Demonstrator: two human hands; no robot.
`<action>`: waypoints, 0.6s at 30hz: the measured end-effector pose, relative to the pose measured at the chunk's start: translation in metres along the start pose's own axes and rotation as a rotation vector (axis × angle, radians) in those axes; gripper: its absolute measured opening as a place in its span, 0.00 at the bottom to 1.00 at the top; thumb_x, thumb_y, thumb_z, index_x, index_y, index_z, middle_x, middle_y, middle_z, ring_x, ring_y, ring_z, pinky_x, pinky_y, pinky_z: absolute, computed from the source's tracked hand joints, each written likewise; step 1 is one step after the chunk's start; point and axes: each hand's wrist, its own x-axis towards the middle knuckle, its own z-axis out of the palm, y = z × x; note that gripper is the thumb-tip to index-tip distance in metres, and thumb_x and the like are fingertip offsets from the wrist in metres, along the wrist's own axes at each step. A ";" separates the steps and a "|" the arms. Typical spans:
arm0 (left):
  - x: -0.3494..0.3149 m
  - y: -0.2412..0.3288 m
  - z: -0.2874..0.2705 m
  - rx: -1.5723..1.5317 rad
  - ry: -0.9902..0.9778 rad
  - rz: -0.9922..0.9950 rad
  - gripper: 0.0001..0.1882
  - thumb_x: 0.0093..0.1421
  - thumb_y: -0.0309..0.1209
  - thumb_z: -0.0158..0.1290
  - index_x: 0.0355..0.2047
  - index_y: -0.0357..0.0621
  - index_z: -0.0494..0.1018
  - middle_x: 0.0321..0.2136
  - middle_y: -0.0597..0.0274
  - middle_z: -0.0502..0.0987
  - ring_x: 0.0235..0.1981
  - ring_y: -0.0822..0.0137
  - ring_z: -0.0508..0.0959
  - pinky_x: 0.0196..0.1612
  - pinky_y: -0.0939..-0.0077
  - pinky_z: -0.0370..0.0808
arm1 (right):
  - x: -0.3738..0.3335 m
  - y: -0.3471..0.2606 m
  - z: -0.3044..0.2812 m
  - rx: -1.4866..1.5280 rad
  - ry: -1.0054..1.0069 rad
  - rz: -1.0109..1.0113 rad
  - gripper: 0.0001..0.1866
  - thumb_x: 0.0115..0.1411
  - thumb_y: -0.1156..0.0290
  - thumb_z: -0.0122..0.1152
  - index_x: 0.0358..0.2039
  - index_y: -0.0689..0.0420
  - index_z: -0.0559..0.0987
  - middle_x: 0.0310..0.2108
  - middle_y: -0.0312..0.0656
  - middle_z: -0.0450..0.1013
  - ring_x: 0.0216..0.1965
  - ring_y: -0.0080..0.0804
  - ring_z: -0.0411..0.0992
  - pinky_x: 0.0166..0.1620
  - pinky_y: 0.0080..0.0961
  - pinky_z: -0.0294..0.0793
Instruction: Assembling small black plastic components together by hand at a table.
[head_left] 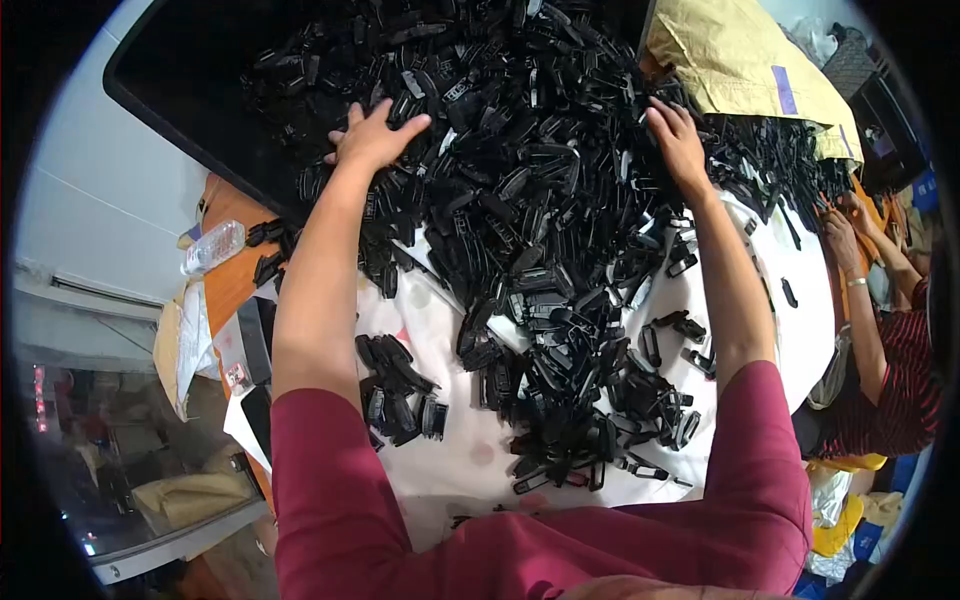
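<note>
While both arms reach forward over the worktop [225,290], the hands lie on a big heap of small black plastic parts [530,200] that fills the middle of the view. The left hand [375,135] sits at about 11 o'clock on the heap, palm down, its fingers spread and resting flat on the parts. The right hand [678,140] is at about 1 o'clock, also palm down, fingers a little apart and curved onto the parts — neither hand pinches a single piece, as far as can be seen.

The heap lies on a white cloth with faint coloured dots [460,440], and it runs from 12 o'clock down to about 6 o'clock, where it gets thinner. A small separate group of the same black parts [400,395] lies on the cloth near the left forearm, at about 7 o'clock. Behind the heap, at 11 o'clock, there is a dark flat tray [180,80] with a rounded corner. A yellow-brown padded bag [740,60] lies at 1 o'clock, just beside the heap. At 9 o'clock a clear plastic bottle [213,246] lies on the orange wooden worktop. At 3 o'clock another person's hand [840,235] — with a bracelet on the wrist — touches the edge of the parts.
</note>
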 end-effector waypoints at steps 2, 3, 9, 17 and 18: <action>-0.028 0.015 0.000 -0.039 -0.066 0.044 0.46 0.42 0.69 0.43 0.56 0.53 0.59 0.58 0.49 0.51 0.58 0.46 0.52 0.57 0.54 0.50 | -0.016 0.006 -0.007 0.021 0.030 -0.017 0.23 0.58 0.52 0.45 0.48 0.54 0.71 0.52 0.48 0.61 0.56 0.37 0.56 0.57 0.26 0.52; -0.026 0.015 0.004 -0.012 -0.036 0.122 0.47 0.42 0.68 0.43 0.55 0.49 0.60 0.58 0.48 0.52 0.58 0.48 0.53 0.57 0.54 0.50 | -0.015 0.000 -0.002 0.027 0.039 -0.024 0.23 0.58 0.52 0.45 0.48 0.54 0.71 0.52 0.48 0.61 0.56 0.37 0.56 0.57 0.26 0.52; -0.062 0.007 0.023 -0.275 -0.152 0.220 0.44 0.41 0.63 0.51 0.50 0.44 0.64 0.56 0.46 0.55 0.54 0.51 0.62 0.55 0.64 0.58 | -0.056 -0.054 0.033 0.275 -0.279 -0.044 0.20 0.58 0.58 0.48 0.47 0.55 0.72 0.45 0.42 0.68 0.48 0.28 0.62 0.53 0.21 0.55; -0.128 -0.028 0.031 -0.593 -0.223 0.236 0.32 0.45 0.45 0.59 0.46 0.36 0.67 0.40 0.53 0.73 0.41 0.66 0.72 0.46 0.76 0.66 | -0.112 -0.116 0.039 0.647 -0.544 0.081 0.25 0.57 0.58 0.52 0.48 0.64 0.68 0.44 0.41 0.68 0.47 0.25 0.64 0.52 0.19 0.58; -0.147 -0.017 0.019 -0.677 -0.334 0.238 0.30 0.46 0.44 0.58 0.45 0.37 0.67 0.39 0.55 0.74 0.41 0.67 0.72 0.46 0.76 0.66 | -0.117 -0.118 0.034 0.692 -0.646 0.121 0.24 0.57 0.59 0.51 0.49 0.63 0.68 0.44 0.41 0.68 0.47 0.24 0.64 0.52 0.19 0.58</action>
